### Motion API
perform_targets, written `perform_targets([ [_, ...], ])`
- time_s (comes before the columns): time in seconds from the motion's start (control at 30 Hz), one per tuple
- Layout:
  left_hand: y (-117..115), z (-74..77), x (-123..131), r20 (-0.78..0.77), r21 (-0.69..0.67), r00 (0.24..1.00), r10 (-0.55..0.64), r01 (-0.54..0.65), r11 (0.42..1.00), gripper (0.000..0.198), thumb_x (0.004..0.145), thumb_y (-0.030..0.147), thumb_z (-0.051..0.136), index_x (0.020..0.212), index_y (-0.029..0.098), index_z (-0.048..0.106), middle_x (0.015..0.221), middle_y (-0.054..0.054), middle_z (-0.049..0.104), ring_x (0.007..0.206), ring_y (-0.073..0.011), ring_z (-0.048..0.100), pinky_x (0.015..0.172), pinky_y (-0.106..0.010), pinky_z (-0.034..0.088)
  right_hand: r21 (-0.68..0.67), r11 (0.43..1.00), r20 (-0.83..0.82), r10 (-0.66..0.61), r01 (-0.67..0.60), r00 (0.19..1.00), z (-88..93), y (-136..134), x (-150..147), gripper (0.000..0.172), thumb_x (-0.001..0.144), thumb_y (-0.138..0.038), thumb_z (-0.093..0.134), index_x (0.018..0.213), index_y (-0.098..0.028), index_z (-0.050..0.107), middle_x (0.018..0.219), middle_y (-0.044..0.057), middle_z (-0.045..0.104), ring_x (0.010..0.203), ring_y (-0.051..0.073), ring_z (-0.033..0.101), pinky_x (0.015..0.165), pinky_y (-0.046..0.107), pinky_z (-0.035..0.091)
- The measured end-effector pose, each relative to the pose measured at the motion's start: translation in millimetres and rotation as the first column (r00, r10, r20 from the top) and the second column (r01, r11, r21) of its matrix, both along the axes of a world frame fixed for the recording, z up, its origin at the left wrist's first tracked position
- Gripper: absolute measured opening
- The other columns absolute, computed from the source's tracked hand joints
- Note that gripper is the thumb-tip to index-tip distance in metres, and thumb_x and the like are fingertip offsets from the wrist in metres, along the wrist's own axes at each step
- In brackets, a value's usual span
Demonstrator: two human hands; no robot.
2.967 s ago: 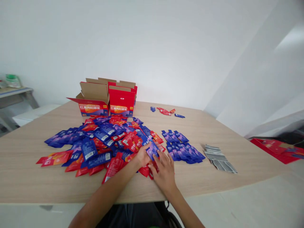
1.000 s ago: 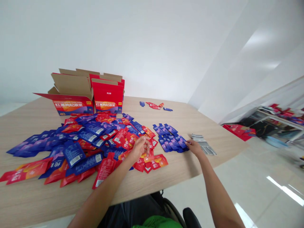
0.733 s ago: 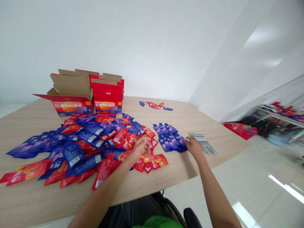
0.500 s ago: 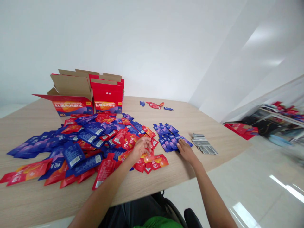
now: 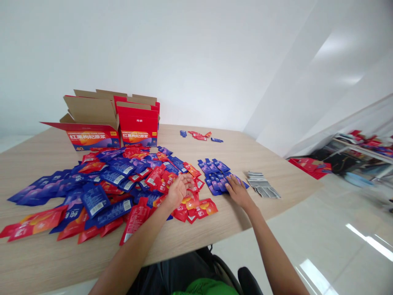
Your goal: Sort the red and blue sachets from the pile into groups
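Observation:
A large mixed heap of blue pouches (image 5: 95, 200) and red pouches (image 5: 135, 219) covers the left and middle of the table. Over the heap's right edge is my left hand (image 5: 179, 190), its fingers loosely curled and apart, with nothing held. To the right, several blue pouches lie side by side in two overlapping rows (image 5: 212, 166). My right hand (image 5: 237, 189) rests on the right end of the nearer row, fingers spread and palm down. A stack of striped sachets (image 5: 262, 184) lies right of that hand.
Open red cartons (image 5: 139, 127) with brown inner flaps stand at the back left of the wooden table (image 5: 184, 241). A few loose red pouches (image 5: 198, 135) and blue ones lie near the wall. A red box (image 5: 310, 166) and a shelf are beyond the table's right end.
My left hand has shifted slightly left. My right hand has moved slightly left along the nearer row of blue pouches, its fingers more spread. The camera view has shifted slightly.

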State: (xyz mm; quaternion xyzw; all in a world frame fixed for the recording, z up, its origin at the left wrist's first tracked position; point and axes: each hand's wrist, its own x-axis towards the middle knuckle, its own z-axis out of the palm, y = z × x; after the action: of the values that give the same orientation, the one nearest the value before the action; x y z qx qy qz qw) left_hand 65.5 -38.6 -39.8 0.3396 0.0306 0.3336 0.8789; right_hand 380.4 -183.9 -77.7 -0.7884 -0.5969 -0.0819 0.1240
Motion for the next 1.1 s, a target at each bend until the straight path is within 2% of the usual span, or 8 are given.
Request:
perform_targets([
  [0.1, -1, 0.0, 0, -0.015, 0.026, 1.0, -0.005, 0.005, 1.0, 0.054, 0.084, 0.063, 0.064, 0.106, 0.013, 0.062, 0.103, -0.012, 0.067, 0.078, -0.0201, 0.065, 0.05, -0.026, 0.049, -0.019, 0.997, 0.017, 0.071, -0.071, 0.997, 0.5, 4, -18, 0.055, 0.106, -0.042, 0.025, 0.155, -0.022, 0.041, 0.162, 0.012, 0.038, 0.152, 0.026, 0.031, 0.123, 0.053, 0.022],
  [0.23, -1, -0.4, 0, -0.022, 0.033, 1.0, -0.006, 0.007, 0.999, 0.055, 0.083, 0.065, 0.063, 0.105, 0.014, 0.062, 0.104, -0.013, 0.068, 0.08, -0.0211, 0.065, 0.051, -0.027, 0.05, -0.045, 0.992, 0.028, 0.118, -0.117, 0.993, -4.6, 2, -36, 0.052, 0.105, -0.042, 0.033, 0.152, -0.026, 0.046, 0.162, 0.011, 0.038, 0.152, 0.029, 0.03, 0.122, 0.055, 0.023],
  [0.53, 0, -2.0, 0, -0.042, 0.054, 0.999, -0.009, 0.011, 0.998, 0.055, 0.085, 0.065, 0.06, 0.105, 0.014, 0.064, 0.097, -0.011, 0.066, 0.071, -0.0181, 0.062, 0.05, -0.028, 0.051, -0.099, 0.984, -0.001, 0.151, -0.15, 0.989, 5.0, -4, -33, 0.049, 0.102, -0.036, 0.038, 0.149, -0.027, 0.05, 0.16, 0.011, 0.04, 0.15, 0.03, 0.033, 0.12, 0.057, 0.027],
  [0.67, -1, -1.0, -1, -0.053, 0.056, 0.998, -0.017, 0.02, 0.998, 0.053, 0.086, 0.063, 0.059, 0.107, 0.014, 0.064, 0.099, -0.012, 0.066, 0.076, -0.0197, 0.064, 0.051, -0.028, 0.052, -0.116, 0.979, -0.022, 0.165, -0.166, 0.986, 14.4, -2, -38, 0.05, 0.097, -0.037, 0.051, 0.146, -0.026, 0.054, 0.161, 0.014, 0.038, 0.15, 0.033, 0.033, 0.121, 0.062, 0.018],
  [0.8, -1, -0.7, -2, -0.061, 0.064, 0.998, -0.023, 0.027, 0.998, 0.052, 0.085, 0.062, 0.061, 0.106, 0.014, 0.064, 0.096, -0.011, 0.066, 0.077, -0.0205, 0.064, 0.051, -0.028, 0.053, -0.162, 0.968, -0.091, 0.177, -0.189, 0.98, 18.6, -2, -40, 0.066, 0.09, -0.035, 0.061, 0.153, -0.03, 0.043, 0.166, 0.012, 0.027, 0.153, 0.033, 0.025, 0.122, 0.063, 0.009],
  [0.87, -1, -1.2, -1, -0.064, 0.062, 0.998, -0.025, 0.029, 0.998, 0.053, 0.085, 0.062, 0.061, 0.106, 0.014, 0.064, 0.095, -0.011, 0.066, 0.076, -0.0203, 0.063, 0.051, -0.029, 0.053, -0.17, 0.967, -0.117, 0.172, -0.19, 0.978, 16.7, -2, -37, 0.066, 0.089, -0.036, 0.063, 0.152, -0.029, 0.045, 0.165, 0.013, 0.03, 0.153, 0.034, 0.025, 0.122, 0.062, 0.013],
  [1.0, 1, -2.8, 0, -0.042, 0.04, 0.999, -0.032, 0.034, 0.999, 0.049, 0.086, 0.059, 0.062, 0.11, 0.015, 0.062, 0.094, -0.009, 0.065, 0.076, -0.0206, 0.064, 0.052, -0.03, 0.053, -0.118, 0.971, -0.132, 0.192, -0.208, 0.972, 9.4, -4, -31, 0.055, 0.09, -0.038, 0.063, 0.143, -0.024, 0.058, 0.16, 0.016, 0.04, 0.151, 0.034, 0.031, 0.12, 0.057, 0.025],
  [1.1, 1, -3.6, 0, -0.027, 0.028, 0.999, -0.035, 0.036, 0.999, 0.047, 0.087, 0.057, 0.062, 0.111, 0.016, 0.062, 0.096, -0.009, 0.066, 0.078, -0.0206, 0.065, 0.053, -0.029, 0.053, -0.096, 0.976, -0.123, 0.183, -0.195, 0.975, 5.7, -6, -33, 0.049, 0.092, -0.04, 0.061, 0.137, -0.021, 0.062, 0.158, 0.018, 0.041, 0.15, 0.033, 0.033, 0.121, 0.056, 0.025],
])
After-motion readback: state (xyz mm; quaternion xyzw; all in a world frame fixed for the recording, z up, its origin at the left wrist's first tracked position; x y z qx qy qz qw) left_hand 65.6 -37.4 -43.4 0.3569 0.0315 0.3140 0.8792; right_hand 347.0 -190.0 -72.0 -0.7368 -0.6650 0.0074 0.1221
